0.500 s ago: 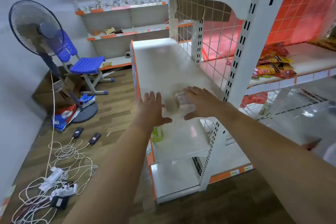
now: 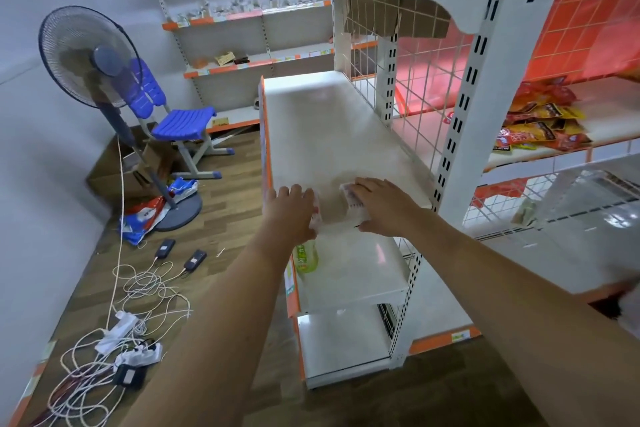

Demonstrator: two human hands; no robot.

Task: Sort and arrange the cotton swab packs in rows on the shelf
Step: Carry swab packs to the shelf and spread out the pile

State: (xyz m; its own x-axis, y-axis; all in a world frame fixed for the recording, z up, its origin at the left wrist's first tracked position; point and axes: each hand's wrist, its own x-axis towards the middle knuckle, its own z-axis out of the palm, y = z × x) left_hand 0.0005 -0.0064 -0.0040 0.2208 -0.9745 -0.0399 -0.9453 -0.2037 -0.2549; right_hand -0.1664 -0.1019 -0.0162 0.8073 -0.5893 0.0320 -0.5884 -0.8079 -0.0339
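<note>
Both hands on white metal shelf (image 2: 322, 135), at its near edge. Left hand (image 2: 292, 210) flat, fingers straight, over clear cotton swab pack (image 2: 317, 217) (mostly hidden). Right hand (image 2: 381, 204) spread atop second clear pack (image 2: 355, 206), just beside first.

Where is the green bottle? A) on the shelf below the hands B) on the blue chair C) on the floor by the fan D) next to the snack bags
A: the green bottle stands on the lower shelf, just under the left hand and below the top shelf.
</note>
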